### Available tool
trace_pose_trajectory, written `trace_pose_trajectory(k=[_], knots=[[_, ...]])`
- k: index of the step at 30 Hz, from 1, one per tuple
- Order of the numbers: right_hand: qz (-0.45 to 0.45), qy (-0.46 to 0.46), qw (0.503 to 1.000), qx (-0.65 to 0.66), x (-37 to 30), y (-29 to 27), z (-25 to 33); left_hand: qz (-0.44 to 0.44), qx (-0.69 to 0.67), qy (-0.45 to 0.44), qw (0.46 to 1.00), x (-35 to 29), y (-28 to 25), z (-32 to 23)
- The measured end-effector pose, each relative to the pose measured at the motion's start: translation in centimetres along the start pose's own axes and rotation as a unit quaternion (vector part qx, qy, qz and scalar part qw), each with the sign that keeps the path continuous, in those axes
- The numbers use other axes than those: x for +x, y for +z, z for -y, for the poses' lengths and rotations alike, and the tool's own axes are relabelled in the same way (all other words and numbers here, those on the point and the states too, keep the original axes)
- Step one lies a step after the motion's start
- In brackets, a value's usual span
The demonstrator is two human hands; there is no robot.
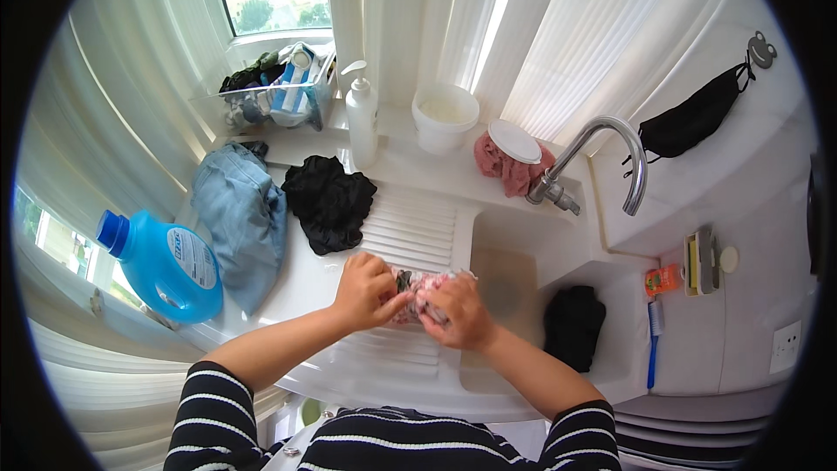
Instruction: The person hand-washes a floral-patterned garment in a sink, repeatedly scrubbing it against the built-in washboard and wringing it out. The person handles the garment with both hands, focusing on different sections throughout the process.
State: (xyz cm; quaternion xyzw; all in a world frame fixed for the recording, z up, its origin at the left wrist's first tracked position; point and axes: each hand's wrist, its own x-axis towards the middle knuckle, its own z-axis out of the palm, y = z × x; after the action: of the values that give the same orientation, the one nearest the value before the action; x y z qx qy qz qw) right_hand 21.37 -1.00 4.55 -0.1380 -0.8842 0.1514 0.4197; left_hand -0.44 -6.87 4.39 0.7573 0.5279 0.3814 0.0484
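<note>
With left hand [364, 293] and right hand [459, 310], we curl fingers closed around bunched floral cloth [427, 282], above ribbed washboard [410, 234]. Rubbing or squeezing step, we judge; next move calls for firm two-handed grip. Farther: black garment [329, 206].

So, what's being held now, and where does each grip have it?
A bunched pink floral cloth: the left grip has its left part, the right grip its right part.
</note>
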Motion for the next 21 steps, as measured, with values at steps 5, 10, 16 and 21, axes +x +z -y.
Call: trace_pose_trajectory(k=[5,10,16,21], knots=[[0.024,0.002,1.0,-0.002,-2.2,4.0,-2.0,-0.016,0.028,0.03,0.999,-0.8,2.7,1.0],[0.0,0.254,0.933,-0.253,5.3,5.3,-6.2,-0.099,0.163,-0.161,0.968,5.6,5.3,6.1],[0.099,0.175,0.979,-0.045,-1.3,1.7,-1.9,0.043,0.004,-0.051,0.998,-1.0,0.8,1.2],[0.012,0.033,0.998,-0.056,-2.1,4.2,-0.7,0.042,0.104,0.091,0.99,-2.1,2.4,-0.6]])
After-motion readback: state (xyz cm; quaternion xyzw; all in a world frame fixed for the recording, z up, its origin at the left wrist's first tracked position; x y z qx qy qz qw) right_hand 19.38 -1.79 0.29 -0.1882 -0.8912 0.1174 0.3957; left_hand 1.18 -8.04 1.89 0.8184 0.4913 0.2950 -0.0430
